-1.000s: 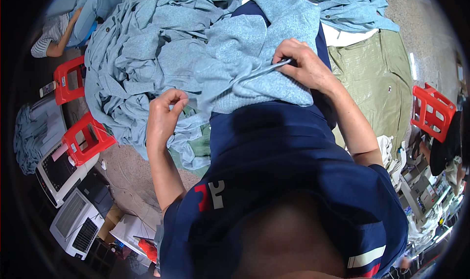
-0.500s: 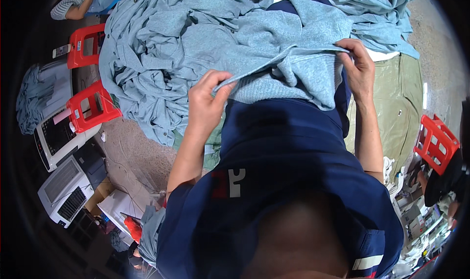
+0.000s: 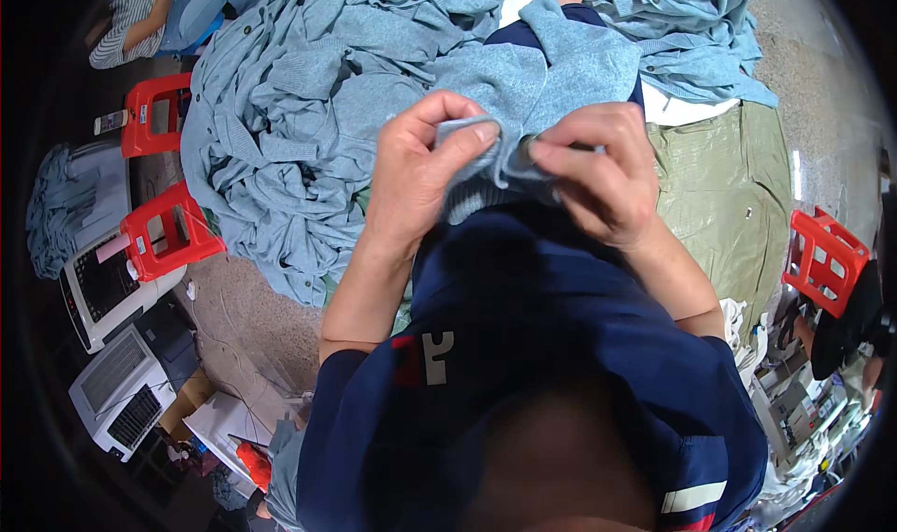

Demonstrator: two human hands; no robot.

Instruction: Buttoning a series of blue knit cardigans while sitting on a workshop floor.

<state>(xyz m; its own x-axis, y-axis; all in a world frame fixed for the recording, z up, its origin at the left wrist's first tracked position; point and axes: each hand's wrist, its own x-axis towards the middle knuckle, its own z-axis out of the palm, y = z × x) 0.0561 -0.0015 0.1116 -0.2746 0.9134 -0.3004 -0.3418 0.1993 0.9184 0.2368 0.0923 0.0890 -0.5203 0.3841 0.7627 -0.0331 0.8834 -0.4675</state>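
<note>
Where the two hands meet over the lap, a light blue knit garment (image 3: 589, 60) lies across navy trousers (image 3: 495, 242), its edge gathered up between them. The left hand (image 3: 430, 158) is nearly closed, pinching a fold between thumb and curled fingers. The right hand (image 3: 598, 172) is also nearly closed, its thumb and fingertips on the edge just beside that fold; something small and dark shows at those tips, too little of it to identify. Both hands cover much of the gathered edge, which looks soft and rolled, with a ribbed band below it and a fine, flecked knit beyond.

Just left of the garment spreads a heaped pile (image 3: 271, 158) of matching knits, creased, ribbed in places and dotted with dark round buttons. To the garment's right lies an olive sheet (image 3: 724, 177), smooth and slightly shiny with wrinkles, a white sheet (image 3: 687, 110) showing at its upper edge; another heap (image 3: 696, 42) of blue knits sits beyond. Farther left of the garment, past the pile, are two red plastic stools (image 3: 173, 228) and a boxy white appliance (image 3: 121, 392) with slatted panels. Well off to its right is another red stool (image 3: 827, 261). Beyond the pile, at the garment's far upper left, sits a person in a striped top (image 3: 135, 23).
</note>
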